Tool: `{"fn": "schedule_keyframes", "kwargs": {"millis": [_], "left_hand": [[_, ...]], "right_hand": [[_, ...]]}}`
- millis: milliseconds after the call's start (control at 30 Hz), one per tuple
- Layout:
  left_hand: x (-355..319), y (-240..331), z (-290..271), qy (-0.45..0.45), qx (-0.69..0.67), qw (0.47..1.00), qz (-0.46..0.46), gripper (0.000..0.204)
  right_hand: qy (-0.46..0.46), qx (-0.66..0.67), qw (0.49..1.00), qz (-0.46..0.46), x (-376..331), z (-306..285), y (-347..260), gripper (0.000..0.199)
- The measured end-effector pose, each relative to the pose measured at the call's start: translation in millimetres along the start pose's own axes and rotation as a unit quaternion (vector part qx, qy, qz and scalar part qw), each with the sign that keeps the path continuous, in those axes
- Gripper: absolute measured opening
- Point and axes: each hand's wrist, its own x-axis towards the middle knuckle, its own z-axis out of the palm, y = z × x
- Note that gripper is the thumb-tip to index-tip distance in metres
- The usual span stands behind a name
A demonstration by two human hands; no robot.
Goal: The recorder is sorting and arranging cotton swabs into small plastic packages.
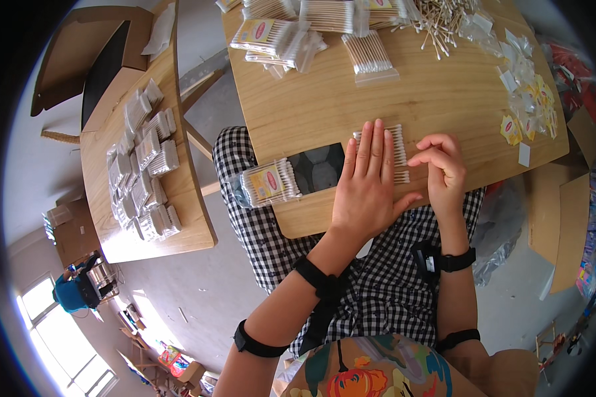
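My left hand [369, 175] lies flat over a row of cotton swabs [398, 144] near the table's front edge, fingers stretched out and close together. It covers much of the row; white tips and wooden sticks show on both sides. Just right of the row hovers my right hand [444, 165], its fingers loosely bent and apart, with nothing visible in them. Left of my left hand is a flat dark grey piece [318, 167] with a faint shape pattern. A clear bag of cotton swabs with a yellow label [268, 183] sits at its left end, partly over the table edge.
Filled swab bags [271, 36] pile up at the far left of the table [298, 99], with one bag [369, 54] nearer. Loose swabs [437, 23] heap at the back. Yellow labels [543, 109] lie at right. A side table [192, 228] holds several packed bags [142, 162].
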Motion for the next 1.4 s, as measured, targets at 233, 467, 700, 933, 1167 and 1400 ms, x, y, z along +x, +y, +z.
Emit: {"fn": "schedule_keyframes", "kwargs": {"millis": [233, 467, 700, 933, 1167, 1400], "left_hand": [[-0.1, -0.1, -0.2, -0.004, 0.005, 1.0, 0.001, 0.105], [-0.9, -0.7, 0.0, -0.012, -0.002, 1.0, -0.003, 0.106], [-0.9, -0.8, 0.7, -0.002, -0.022, 1.0, -0.007, 0.106], [-0.9, -0.7, 0.7, -0.002, -0.021, 1.0, -0.006, 0.105], [-1.0, -1.0, -0.1, -0.005, -0.015, 1.0, -0.006, 0.105], [-1.3, -1.3, 1.0, -0.004, -0.014, 1.0, -0.004, 0.105]], "right_hand": [[-0.003, -0.018, 1.0, -0.006, 1.3, 1.0, -0.4, 0.024], [-0.013, -0.027, 0.999, -0.014, 1.1, 0.4, 1.9, 0.024], [0.0, -0.017, 1.0, 0.011, 1.1, 2.8, -2.4, 0.027], [-0.008, -0.056, 0.998, -0.02, 3.1, 3.4, -0.6, 0.023], [-0.013, -0.052, 0.999, -0.009, 3.3, 2.5, -2.4, 0.025], [-0.016, -0.06, 0.998, 0.0, 3.7, 3.8, -4.4, 0.03]]}}
